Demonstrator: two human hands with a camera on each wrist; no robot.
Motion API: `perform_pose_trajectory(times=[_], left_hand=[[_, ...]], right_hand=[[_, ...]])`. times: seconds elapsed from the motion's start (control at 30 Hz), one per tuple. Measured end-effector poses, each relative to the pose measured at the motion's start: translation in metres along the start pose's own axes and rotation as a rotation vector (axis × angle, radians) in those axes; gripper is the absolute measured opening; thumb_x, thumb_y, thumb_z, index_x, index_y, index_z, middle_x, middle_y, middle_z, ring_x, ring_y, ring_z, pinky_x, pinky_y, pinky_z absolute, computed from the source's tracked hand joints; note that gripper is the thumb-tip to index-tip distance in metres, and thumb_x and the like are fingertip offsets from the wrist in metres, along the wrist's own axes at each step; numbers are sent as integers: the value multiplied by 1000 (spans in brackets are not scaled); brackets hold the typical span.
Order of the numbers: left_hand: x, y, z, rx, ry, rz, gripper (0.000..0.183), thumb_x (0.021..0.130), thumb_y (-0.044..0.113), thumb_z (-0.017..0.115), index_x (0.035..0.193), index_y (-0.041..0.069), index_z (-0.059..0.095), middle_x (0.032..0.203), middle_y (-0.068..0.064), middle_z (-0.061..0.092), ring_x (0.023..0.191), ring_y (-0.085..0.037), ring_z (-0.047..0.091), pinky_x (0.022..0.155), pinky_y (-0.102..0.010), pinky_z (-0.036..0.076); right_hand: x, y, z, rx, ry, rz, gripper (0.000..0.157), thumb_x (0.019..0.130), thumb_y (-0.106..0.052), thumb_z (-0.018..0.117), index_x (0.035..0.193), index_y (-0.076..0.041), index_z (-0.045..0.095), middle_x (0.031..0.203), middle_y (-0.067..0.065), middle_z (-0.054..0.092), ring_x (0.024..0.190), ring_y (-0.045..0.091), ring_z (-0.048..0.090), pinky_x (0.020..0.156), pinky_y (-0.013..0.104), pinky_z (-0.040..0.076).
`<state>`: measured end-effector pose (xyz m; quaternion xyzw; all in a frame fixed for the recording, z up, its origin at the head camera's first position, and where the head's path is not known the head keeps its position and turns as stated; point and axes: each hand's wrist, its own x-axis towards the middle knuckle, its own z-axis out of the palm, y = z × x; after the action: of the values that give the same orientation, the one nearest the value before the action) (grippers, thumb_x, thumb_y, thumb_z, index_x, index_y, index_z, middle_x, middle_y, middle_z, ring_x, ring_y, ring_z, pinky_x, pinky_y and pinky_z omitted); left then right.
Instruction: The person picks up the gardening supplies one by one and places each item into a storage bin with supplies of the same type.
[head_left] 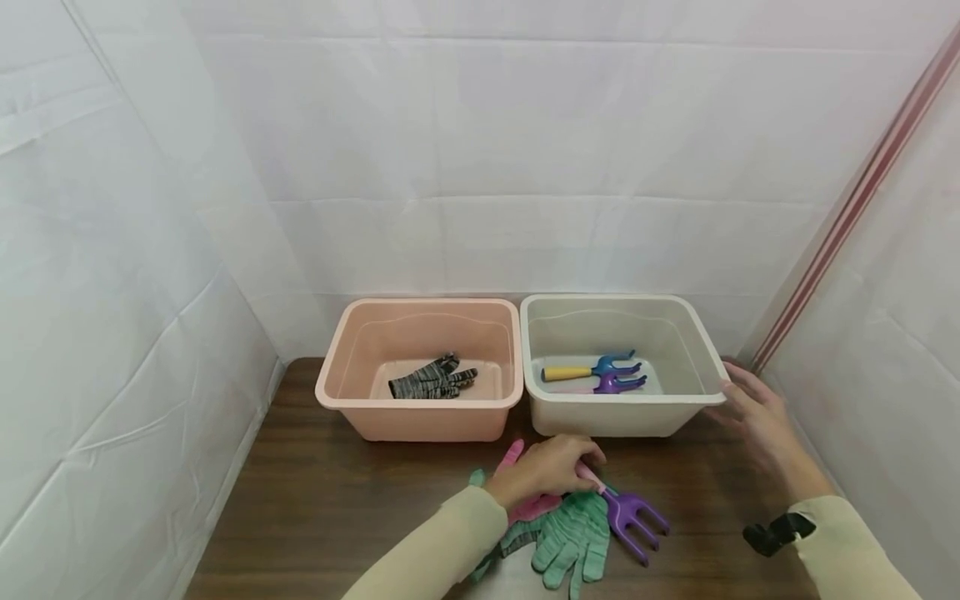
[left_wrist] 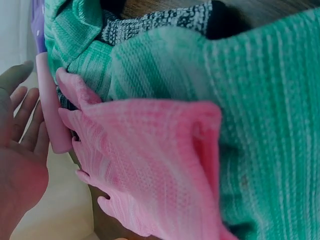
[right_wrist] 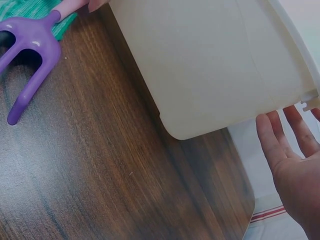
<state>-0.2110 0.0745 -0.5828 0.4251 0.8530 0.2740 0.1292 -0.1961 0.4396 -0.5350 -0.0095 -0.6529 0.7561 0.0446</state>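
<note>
On the table lies a purple hand fork (head_left: 630,512) with a pink handle. My left hand (head_left: 551,467) is over that handle, thumb apart from the extended fingers; in the left wrist view the handle runs right beside the fingertips. Under and around this hand are a pink glove (left_wrist: 145,150) and green gloves (head_left: 573,537), with a dark speckled knit piece (left_wrist: 160,25) among them. At the right side of the white bin (head_left: 600,417), my right hand (head_left: 761,421) has its straight fingers up against the wall below the rim.
Left of the white bin stands a pink bin (head_left: 427,423) with dark speckled gloves (head_left: 431,379) inside. The white bin holds a blue hand fork (head_left: 611,364) with a yellow handle and another purple fork (head_left: 615,383). White cloth (head_left: 480,167) walls the wooden table (head_left: 315,508).
</note>
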Motion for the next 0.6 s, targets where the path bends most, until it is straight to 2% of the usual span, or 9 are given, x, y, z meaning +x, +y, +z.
perform_pose_trajectory(times=[0.27, 0.47, 0.6], left_hand=[[4, -3, 7, 127, 23, 91, 30, 95, 26, 83, 123, 15, 76, 115, 6, 71, 105, -6, 65, 96, -15, 48], [4, -4, 7, 234, -3, 66, 26, 96, 30, 81, 120, 21, 77, 113, 10, 70, 100, -2, 60, 91, -15, 48], [4, -3, 5, 269, -14, 48, 25, 97, 31, 81, 120, 23, 78, 113, 10, 69, 101, -4, 59, 90, -16, 48]], right_hand=[[1, 0, 0, -2, 10, -3, 52, 109, -15, 63, 157, -4, 47, 126, -5, 71, 108, 12, 74, 88, 39, 64], [0, -1, 0, 7, -10, -5, 53, 109, -15, 63, 157, -3, 46, 125, -3, 71, 109, 13, 74, 89, 40, 63], [0, 0, 0, 19, -20, -8, 53, 109, -13, 62, 158, -3, 45, 126, -3, 71, 110, 14, 74, 89, 39, 63]])
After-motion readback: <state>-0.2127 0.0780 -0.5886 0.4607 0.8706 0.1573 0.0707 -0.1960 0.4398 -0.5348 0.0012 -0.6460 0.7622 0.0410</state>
